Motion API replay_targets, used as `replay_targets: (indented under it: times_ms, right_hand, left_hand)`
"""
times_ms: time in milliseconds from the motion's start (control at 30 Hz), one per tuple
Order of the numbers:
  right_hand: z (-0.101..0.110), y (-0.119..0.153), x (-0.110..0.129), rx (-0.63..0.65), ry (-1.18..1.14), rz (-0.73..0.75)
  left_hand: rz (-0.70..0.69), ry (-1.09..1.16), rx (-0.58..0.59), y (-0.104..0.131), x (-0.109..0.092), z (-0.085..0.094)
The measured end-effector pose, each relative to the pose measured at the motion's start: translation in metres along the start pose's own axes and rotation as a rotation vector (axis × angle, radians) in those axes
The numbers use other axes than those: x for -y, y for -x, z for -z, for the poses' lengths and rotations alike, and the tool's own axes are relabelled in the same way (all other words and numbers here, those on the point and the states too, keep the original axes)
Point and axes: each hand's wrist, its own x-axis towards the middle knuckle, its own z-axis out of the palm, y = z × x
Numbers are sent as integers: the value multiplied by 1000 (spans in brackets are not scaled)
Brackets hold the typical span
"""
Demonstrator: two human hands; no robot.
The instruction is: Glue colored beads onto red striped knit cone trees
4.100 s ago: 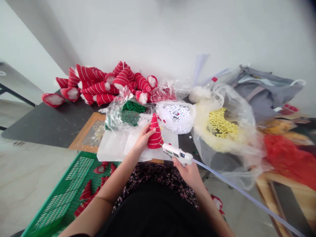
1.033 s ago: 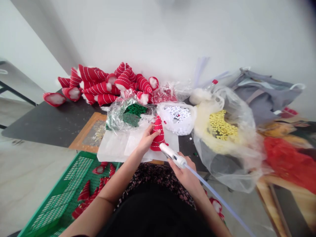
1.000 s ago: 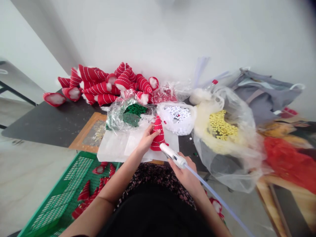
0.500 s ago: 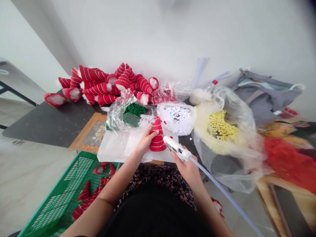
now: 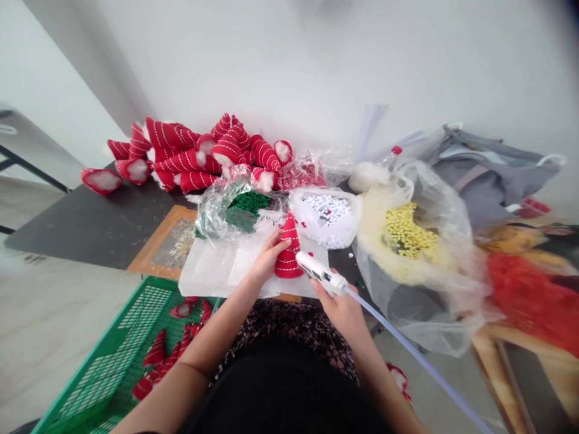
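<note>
My left hand (image 5: 270, 258) has its fingers around the left side of a red cone (image 5: 288, 263) with white stitched lines, which stands upright on white paper (image 5: 210, 271). My right hand (image 5: 340, 306) grips a white glue gun (image 5: 322, 272), its tip at the cone's lower right side. A long translucent glue stick (image 5: 411, 352) runs from the gun's back toward the lower right. Behind the cone lie a plastic bag of green pompoms (image 5: 248, 202) and a bag of white pompoms (image 5: 332, 209). Yellow pompoms (image 5: 409, 232) fill part of a clear bag on the right.
Red striped cones (image 5: 181, 163) with white stuffing are heaped at the back left. A wooden frame (image 5: 149, 250) lies left of the paper. Below is a green basket (image 5: 106, 361) holding more cones. A grey bag (image 5: 493, 175) and red mesh (image 5: 534, 301) are on the right.
The glue gun in my right hand has shifted slightly left, its tip now closer against the cone. My left hand and the cone have hardly moved.
</note>
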Motion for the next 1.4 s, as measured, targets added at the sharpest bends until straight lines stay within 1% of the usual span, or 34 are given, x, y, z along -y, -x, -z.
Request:
replay_targets:
  times_ms: [100, 200, 300, 400, 533, 667, 867, 933, 1067, 1133, 1267, 1400]
  right_hand:
    - [4, 2, -4, 15, 41, 20]
    - [10, 3, -6, -1, 22, 6]
    - [12, 0, -7, -50, -93, -86]
    - [8, -5, -7, -99, -278, -174]
    - [0, -8, -9, -64, -436, -238]
    - [-4, -9, -12, -33, -495, -265]
    - [-4, -9, -14, -14, -460, -226]
    - [-3, -9, -16, -27, -394, -206]
    - [1, -8, -23, -56, -186, -194]
    - [2, -8, -24, -81, -132, -180]
    - [-5, -8, -21, -131, -212, -129]
    - [-15, -8, -18, -189, -268, -178]
  left_hand:
    - [8, 22, -6, -1, 1, 3]
    - [26, 48, -28, -3, 3, 6]
    - [51, 78, -55, -5, 4, 9]
    - [58, 96, -43, -5, 3, 9]
    - [44, 99, -12, -4, 1, 9]
    - [44, 98, 13, -4, -1, 10]
    - [41, 116, -4, -4, -1, 9]
    - [47, 114, -11, -4, -1, 9]
    - [56, 134, -44, -5, -1, 10]
    - [55, 135, -45, -4, -1, 11]
    - [47, 105, 1, -3, 0, 9]
    - [36, 81, 32, -1, 0, 8]
